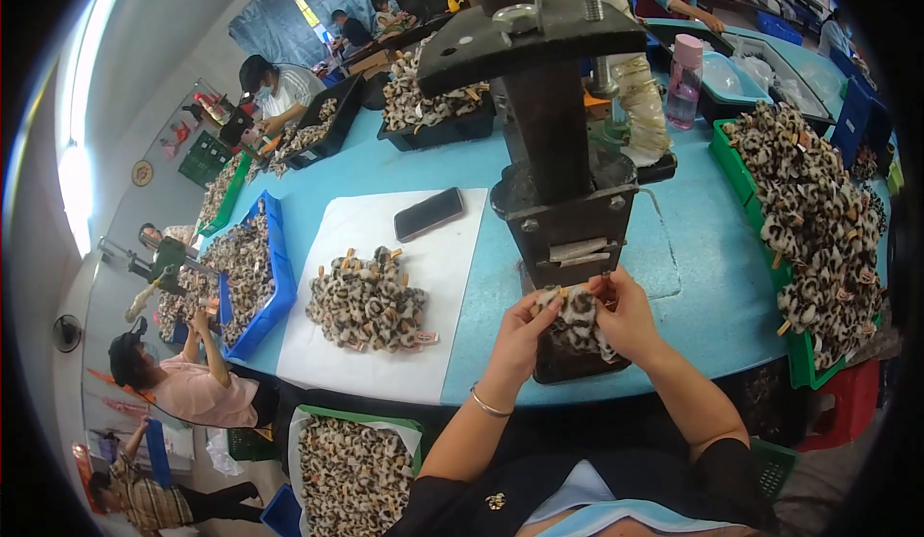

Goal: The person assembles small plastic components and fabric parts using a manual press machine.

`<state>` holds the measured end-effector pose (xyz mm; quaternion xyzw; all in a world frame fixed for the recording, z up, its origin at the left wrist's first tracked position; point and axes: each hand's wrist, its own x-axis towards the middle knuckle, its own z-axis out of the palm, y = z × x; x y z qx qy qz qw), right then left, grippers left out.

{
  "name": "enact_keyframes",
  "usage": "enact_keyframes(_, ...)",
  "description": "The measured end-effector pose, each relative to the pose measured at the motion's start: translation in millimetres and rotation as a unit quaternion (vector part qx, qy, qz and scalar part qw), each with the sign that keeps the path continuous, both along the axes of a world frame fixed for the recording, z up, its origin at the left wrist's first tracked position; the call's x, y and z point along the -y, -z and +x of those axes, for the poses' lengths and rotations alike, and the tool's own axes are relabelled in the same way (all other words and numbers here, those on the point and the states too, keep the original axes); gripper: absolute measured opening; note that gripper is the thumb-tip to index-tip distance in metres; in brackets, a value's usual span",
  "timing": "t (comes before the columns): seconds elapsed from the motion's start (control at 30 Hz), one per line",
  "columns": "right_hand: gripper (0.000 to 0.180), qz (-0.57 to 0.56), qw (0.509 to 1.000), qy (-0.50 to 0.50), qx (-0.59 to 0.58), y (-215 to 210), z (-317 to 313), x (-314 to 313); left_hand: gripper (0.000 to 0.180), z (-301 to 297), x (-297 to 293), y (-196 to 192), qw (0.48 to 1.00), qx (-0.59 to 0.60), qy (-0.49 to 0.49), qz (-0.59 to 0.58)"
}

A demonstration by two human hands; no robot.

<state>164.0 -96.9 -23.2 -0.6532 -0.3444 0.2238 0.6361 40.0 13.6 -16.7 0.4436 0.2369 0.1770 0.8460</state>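
At the near side of the black press (561, 181), above its foot, a fluffy spotted piece (576, 319) is held between two hands. The left hand (521, 333) has its grip pinching one side; the right hand (628, 320) has its grip pinching the other, near the top edge. Left of the press, on the blue counter (717, 311), a heap of similar pieces (364, 301) lies on a white sheet (450, 277), with a dark phone (428, 214) nearer the press. Right of the press stands a full green crate (801, 349).
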Motion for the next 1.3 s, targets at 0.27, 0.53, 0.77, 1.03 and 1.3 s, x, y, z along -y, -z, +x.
enact_keyframes(0.27, 0.017, -0.032, 0.998, -0.043, -0.012, 11, 25, -18, 0.011, 9, -31, 6, 0.991, -0.090, 0.045, 0.091)
enact_keyframes(0.53, 0.024, -0.089, 0.984, -0.151, 0.023, 33, 50, -34, 0.014, 10, -61, 8, 0.945, -0.145, 0.136, 0.259)
enact_keyframes(0.77, 0.028, -0.122, 0.973, -0.157, 0.121, 32, 48, -33, 0.018, 5, -53, 14, 0.937, -0.132, 0.061, 0.317)
enact_keyframes(1.03, 0.025, -0.154, 0.970, -0.131, 0.138, 9, 46, -27, 0.027, 21, -7, -5, 0.891, -0.072, -0.037, 0.447)
enact_keyframes(1.3, 0.015, 0.003, 0.995, -0.083, 0.063, -10, 23, -1, 0.042, 23, -12, -20, 0.915, -0.128, 0.055, 0.379)
